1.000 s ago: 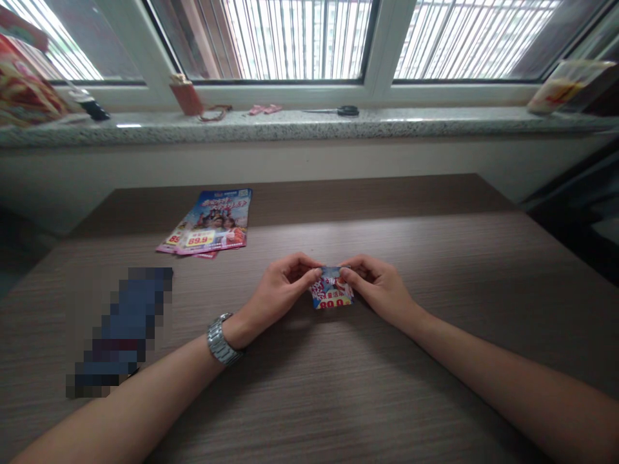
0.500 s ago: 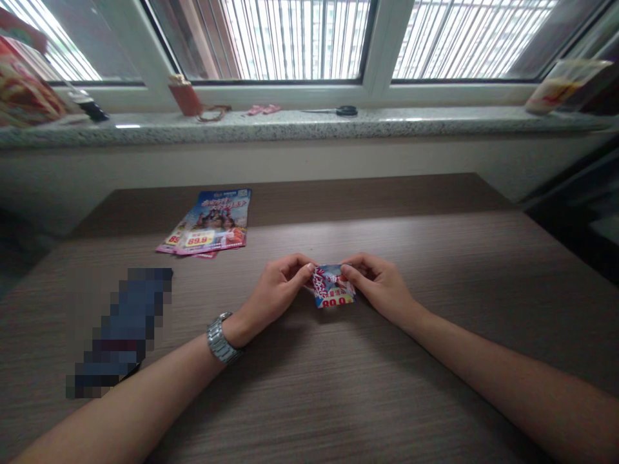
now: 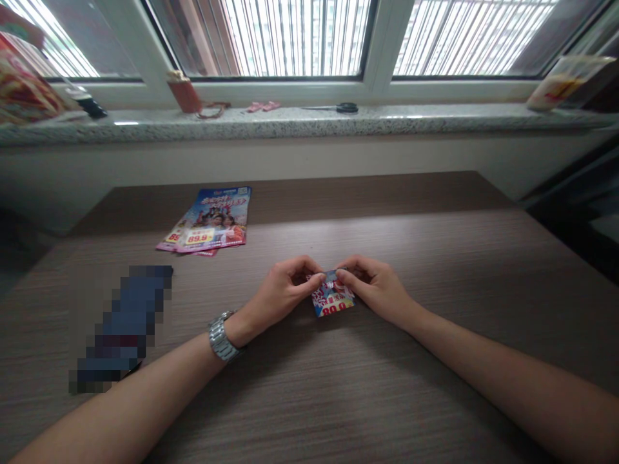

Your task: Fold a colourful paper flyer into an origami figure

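Observation:
A small folded flyer [image 3: 333, 300], printed in blue, pink and yellow with part of a price, is pinched by both hands just above the table. My left hand [image 3: 290, 283], with a metal watch [image 3: 223, 336] on its wrist, grips the top left part between thumb and fingers. My right hand [image 3: 374, 283] is closed on the upper right edge. The two thumbs lie on the near face, close together. The other fingertips are mostly hidden behind the paper.
Several similar flyers [image 3: 213, 219] lie stacked at the table's back left. A blurred-out dark blue object [image 3: 128, 322] lies beside my left forearm. Scissors [image 3: 338, 107], a red bottle [image 3: 184, 93] and small pink items [image 3: 262, 106] sit on the stone windowsill [image 3: 271, 129].
Both hands have drawn closer together along the folded flyer's top edge. The paper has tilted and come slightly nearer to me.

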A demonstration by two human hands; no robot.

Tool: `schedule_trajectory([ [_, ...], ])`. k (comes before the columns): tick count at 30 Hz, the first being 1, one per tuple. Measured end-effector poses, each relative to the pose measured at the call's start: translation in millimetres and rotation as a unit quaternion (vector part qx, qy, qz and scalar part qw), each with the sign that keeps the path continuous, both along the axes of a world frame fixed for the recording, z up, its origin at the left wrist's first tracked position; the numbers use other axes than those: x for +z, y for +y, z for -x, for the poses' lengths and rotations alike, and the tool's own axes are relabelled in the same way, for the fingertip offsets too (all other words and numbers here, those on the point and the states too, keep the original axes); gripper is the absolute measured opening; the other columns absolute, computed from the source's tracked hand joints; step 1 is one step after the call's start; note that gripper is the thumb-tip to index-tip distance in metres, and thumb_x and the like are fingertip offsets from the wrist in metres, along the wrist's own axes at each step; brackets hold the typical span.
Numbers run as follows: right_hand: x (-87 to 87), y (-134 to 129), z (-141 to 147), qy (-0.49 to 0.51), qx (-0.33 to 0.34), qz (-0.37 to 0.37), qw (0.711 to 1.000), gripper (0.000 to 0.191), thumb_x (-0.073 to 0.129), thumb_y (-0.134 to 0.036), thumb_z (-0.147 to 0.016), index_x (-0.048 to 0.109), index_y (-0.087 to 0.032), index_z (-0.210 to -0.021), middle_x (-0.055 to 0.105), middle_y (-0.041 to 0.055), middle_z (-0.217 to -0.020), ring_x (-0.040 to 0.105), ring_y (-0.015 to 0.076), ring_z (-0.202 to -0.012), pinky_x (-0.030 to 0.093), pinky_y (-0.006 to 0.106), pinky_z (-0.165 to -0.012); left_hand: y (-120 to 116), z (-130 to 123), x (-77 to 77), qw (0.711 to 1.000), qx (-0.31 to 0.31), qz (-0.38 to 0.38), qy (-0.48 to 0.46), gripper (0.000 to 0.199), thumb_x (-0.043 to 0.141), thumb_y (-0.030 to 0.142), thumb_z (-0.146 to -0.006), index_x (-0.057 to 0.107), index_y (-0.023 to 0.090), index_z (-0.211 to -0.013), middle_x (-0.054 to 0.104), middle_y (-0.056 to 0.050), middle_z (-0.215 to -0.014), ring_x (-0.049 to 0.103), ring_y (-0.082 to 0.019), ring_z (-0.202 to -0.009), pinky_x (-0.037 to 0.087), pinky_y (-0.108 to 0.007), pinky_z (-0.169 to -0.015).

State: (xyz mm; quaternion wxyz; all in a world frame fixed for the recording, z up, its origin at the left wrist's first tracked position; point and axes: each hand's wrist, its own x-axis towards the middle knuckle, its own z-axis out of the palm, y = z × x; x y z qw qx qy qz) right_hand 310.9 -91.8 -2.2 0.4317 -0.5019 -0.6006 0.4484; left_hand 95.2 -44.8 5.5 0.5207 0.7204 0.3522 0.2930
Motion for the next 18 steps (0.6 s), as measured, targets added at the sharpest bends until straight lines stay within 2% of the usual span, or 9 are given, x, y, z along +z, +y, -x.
schedule_trajectory([
  [5,2.2,2.1,0.4,0.026,0.012,0.020,0.999,0.029,0.068,-0.048,-0.090,0.070,-0.021,-0.099,0.072,0.0009,-0.078,0.068,0.0170,-0.071,0.054,0.029,-0.064,-0.8,-0.9,1.5,0.999,0.013,0.015,-0.026,0.028,0.069,0.042,-0.092,0.068,0.014,-0.088,0.069,-0.004,-0.080,0.061,-0.014,-0.071,0.049,-0.022,-0.062],
  [9,3.6,2.6,2.5,0.070,0.051,0.045,0.995,0.033,0.074,-0.046,-0.086,0.068,-0.022,-0.108,0.075,0.0019,-0.090,0.070,0.0177,-0.079,0.057,0.030,-0.072,-0.9,-1.2,3.5,0.998,0.042,0.016,-0.040,0.029,0.072,0.043,-0.090,0.066,0.014,-0.086,0.067,-0.002,-0.078,0.060,-0.013,-0.069,0.048,-0.021,-0.061],
  [18,3.3,2.3,3.6,0.071,0.042,0.049,0.995,0.032,0.077,-0.047,-0.082,0.068,-0.022,-0.101,0.075,0.0017,-0.087,0.069,0.0168,-0.075,0.058,0.030,-0.070,-0.6,-1.8,3.6,0.999,0.029,0.015,-0.042,0.027,0.071,0.042,-0.091,0.066,0.015,-0.086,0.067,-0.002,-0.077,0.059,-0.012,-0.068,0.047,-0.021,-0.061],
])
